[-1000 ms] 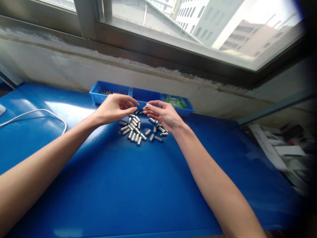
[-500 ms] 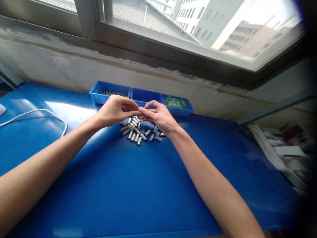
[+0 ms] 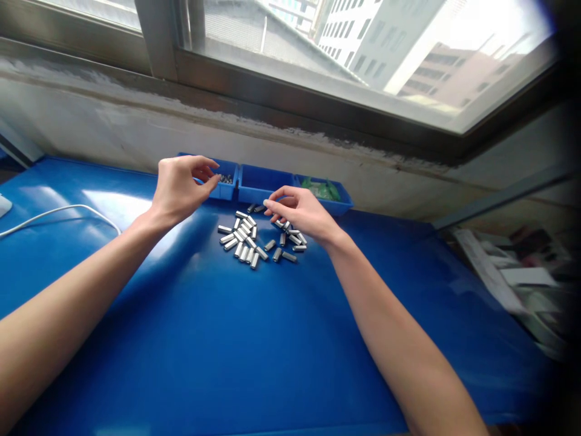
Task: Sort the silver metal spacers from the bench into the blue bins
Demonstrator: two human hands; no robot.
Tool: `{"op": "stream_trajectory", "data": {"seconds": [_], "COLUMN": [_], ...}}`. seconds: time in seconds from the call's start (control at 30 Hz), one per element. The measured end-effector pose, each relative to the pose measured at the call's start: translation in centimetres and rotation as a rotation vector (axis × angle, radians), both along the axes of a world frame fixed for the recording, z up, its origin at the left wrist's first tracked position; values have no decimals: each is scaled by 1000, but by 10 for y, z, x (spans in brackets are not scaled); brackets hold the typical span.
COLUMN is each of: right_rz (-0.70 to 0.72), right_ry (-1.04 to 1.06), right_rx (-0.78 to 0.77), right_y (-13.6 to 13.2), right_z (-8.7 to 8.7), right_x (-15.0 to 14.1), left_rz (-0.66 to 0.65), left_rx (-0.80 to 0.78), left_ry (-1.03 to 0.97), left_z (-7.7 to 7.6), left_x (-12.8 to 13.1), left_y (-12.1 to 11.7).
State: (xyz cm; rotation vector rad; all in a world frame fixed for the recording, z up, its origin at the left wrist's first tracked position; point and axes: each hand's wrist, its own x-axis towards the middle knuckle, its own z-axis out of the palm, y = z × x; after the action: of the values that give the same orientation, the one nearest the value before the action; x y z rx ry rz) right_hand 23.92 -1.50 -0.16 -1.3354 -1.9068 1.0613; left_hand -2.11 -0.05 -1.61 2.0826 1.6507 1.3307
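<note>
My left hand (image 3: 181, 184) hovers at the left blue bin (image 3: 222, 191), thumb and forefinger apart and nothing visible between them. Small metal pieces (image 3: 226, 179) lie in that bin, partly behind my fingers. In front of the middle bin, my right hand (image 3: 297, 211) is closed in a pinch; whatever its fingertips hold is too small to make out. Beneath and beside it, many short silvery metal hex standoffs (image 3: 242, 233) lie loosely piled on the blue tabletop (image 3: 227, 339). Some of them are partly hidden by my right hand.
The middle blue bin (image 3: 265, 179) adjoins the left one. Green plastic packaging (image 3: 321, 189) sits in the right-hand bin (image 3: 342, 206). A white cable (image 3: 68, 209) curves across the left of the tabletop. Behind the bins rises a wall (image 3: 122, 133) below a window.
My hands were together over the pile, fingertips meeting at a small piece. Since then my left hand has moved left to the left bin, while the right stays near its place.
</note>
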Motion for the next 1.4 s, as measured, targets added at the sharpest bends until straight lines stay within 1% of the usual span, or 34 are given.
{"op": "stream_trajectory", "data": {"seconds": [0.07,0.13,0.17,0.23,0.3,0.37,0.43,0.5,0.57,0.63,0.67,0.73,0.8,0.87,0.93,1.07,1.13,1.2,1.27,1.3,1.4], "right_rz": [33,32,9,-74,-145,-160,-153,-121,-111,-188,-254,-385,-438,-418,-361,-218,-163,-203,-292,-336,-392], "right_ry": [-195,-422,-521,-684,-767,-754,-686,-579,-446,-360,-359,-437,-536,-580,-554,-378,-298,-279,-339,-394,-573], "right_rx": [74,149,156,127,124,121,135,134,74,29,48,158,253,274,289,335,353,409,454,451,308], "right_y": [-3,-9,-12,-21,-28,-34,-36,-37,-36,-34,-34,-31,-29,-28,-29,-33,-36,-38,-42,-44,-52], "right_z": [6,10,11,7,0,-8,-14,-15,-15,-14,-15,-19,-26,-33,-38,-39,-35,-31,-28,-27,-28], "right_x": [7,15,19,25,30,31,32,33,36,42,45,51,55,54,47,26,20,19,22,24,25], "left_rz": [-120,-283,-352,-438,-472,-484,-484,-482,-475,-467,-464,-455,-435,-431,-440,-494,-553,-600,-636,-661,-718], "left_rx": [-28,-115,-172,-280,-358,-394,-413,-431,-428,-383,-351,-295,-271,-286,-323,-371,-319,-200,-87,-58,-40], "left_ry": [88,247,326,443,496,509,494,468,459,475,487,502,488,439,374,319,350,411,493,533,611], "left_z": [7,12,13,12,9,6,4,3,2,-1,-3,-6,-8,-8,-5,-2,-2,-5,-10,-13,-22], "left_x": [3,4,3,1,1,3,7,13,18,21,22,24,26,28,30,32,31,30,30,31,32], "left_y": [-4,-6,-7,-7,-7,-8,-9,-11,-11,-11,-10,-9,-9,-11,-13,-16,-18,-21,-25,-27,-32]}}
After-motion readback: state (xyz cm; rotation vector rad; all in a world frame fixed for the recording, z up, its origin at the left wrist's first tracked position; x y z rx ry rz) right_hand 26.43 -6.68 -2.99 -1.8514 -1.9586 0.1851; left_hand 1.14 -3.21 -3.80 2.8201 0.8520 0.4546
